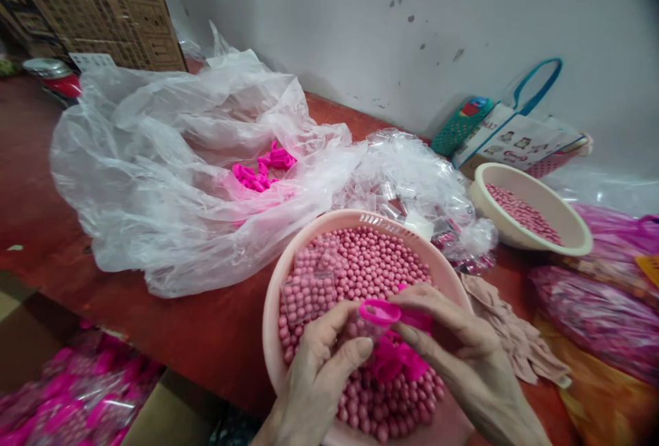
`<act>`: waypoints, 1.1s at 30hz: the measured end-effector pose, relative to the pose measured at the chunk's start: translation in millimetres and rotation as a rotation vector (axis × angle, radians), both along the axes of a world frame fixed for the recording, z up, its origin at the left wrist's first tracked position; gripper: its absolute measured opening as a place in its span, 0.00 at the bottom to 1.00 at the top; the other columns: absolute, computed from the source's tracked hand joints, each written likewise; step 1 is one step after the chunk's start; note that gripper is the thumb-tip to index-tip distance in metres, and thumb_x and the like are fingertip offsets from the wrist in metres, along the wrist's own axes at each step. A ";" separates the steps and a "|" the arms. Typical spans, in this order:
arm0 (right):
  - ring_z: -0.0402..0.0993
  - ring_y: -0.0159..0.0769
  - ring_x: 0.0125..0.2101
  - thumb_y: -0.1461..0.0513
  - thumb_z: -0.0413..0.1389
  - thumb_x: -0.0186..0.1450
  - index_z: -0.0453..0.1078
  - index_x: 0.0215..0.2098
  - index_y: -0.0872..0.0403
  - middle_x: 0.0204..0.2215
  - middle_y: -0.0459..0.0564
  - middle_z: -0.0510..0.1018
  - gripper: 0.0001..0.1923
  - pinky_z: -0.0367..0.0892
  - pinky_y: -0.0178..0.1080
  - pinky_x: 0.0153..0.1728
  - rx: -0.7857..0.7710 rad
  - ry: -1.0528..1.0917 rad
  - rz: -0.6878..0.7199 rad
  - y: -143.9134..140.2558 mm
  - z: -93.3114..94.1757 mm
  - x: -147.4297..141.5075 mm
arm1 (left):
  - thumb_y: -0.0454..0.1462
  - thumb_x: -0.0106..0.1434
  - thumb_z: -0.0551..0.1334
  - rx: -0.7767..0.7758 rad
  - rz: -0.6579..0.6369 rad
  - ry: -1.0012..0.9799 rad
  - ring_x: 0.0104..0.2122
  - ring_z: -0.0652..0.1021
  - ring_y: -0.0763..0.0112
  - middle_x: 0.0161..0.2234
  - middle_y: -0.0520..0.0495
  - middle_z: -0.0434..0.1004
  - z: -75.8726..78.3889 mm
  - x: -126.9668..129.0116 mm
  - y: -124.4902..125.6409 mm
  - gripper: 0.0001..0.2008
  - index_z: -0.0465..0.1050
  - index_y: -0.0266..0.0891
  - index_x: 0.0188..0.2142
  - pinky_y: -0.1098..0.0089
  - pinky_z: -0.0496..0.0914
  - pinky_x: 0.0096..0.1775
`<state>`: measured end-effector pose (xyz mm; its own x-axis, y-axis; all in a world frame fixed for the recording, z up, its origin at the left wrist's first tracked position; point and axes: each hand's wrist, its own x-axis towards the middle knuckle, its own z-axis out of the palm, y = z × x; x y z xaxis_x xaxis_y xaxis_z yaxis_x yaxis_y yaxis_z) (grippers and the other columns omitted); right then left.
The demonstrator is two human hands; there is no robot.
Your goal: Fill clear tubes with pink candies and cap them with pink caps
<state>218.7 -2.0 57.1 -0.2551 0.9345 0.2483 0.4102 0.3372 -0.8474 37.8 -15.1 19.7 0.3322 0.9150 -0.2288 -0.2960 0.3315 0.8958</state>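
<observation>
In the head view, over a pink basin [288, 274] of pink beads [375, 264] on the red tabletop [206, 322], the left hand [316, 370] pinches a small clear packet [360, 329] while the right hand [453, 350] pinches a magenta funnel [379, 311] just above it.

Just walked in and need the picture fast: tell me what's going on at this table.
A person works over a pink basin full of small pink balls. The right hand holds a bright pink scoop against a small clear bag pinched by the left hand. More pink scoops lie in a big plastic sheet, and a second bowl of balls sits to the right.
</observation>
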 end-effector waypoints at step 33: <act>0.72 0.52 0.43 0.52 0.51 0.64 0.59 0.51 0.61 0.43 0.64 0.72 0.24 0.72 0.49 0.38 0.420 -0.618 -0.089 -10.5 -22.3 -30.4 | 0.43 0.66 0.56 -0.017 -0.025 0.232 0.63 0.56 0.64 0.63 0.55 0.58 8.8 -6.8 -3.9 0.24 0.58 0.54 0.61 0.63 0.47 0.63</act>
